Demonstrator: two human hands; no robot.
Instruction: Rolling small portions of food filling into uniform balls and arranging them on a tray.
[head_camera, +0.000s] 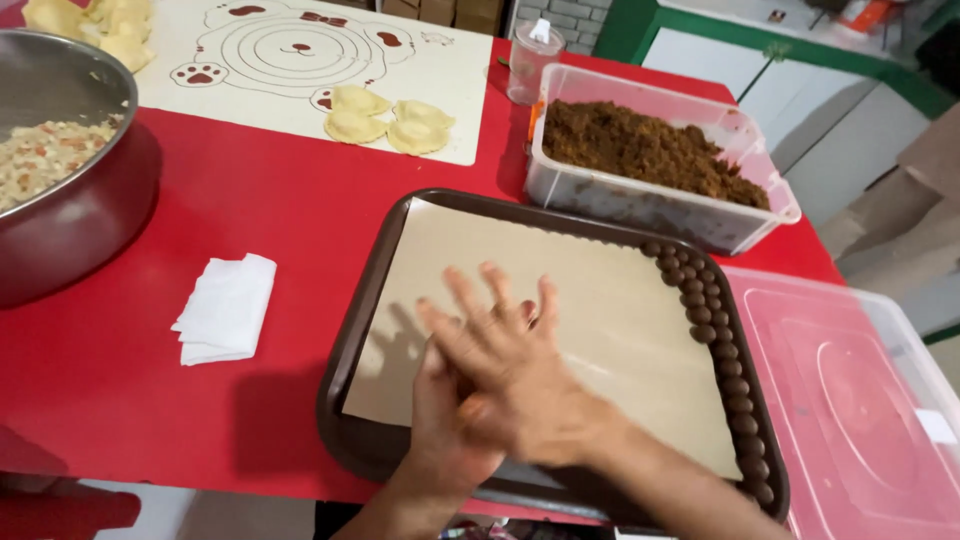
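My right hand (525, 375) lies flat on top of my left hand (440, 440), palm against palm, with its fingers spread and pointing up-left. Anything between the palms is hidden. Both hands hover over the near part of a dark brown tray (345, 400) lined with tan baking paper (600, 300). A double row of small brown balls (715, 340) runs down the tray's right edge, a hand's width from my right wrist.
A clear tub of brown crumbly mix (650, 155) stands behind the tray, and its clear lid (850, 390) lies to the right. A folded white napkin (225, 310) and a metal bowl of filling (60, 160) sit left. Filled dough pieces (385, 120) rest on a white mat (300, 60).
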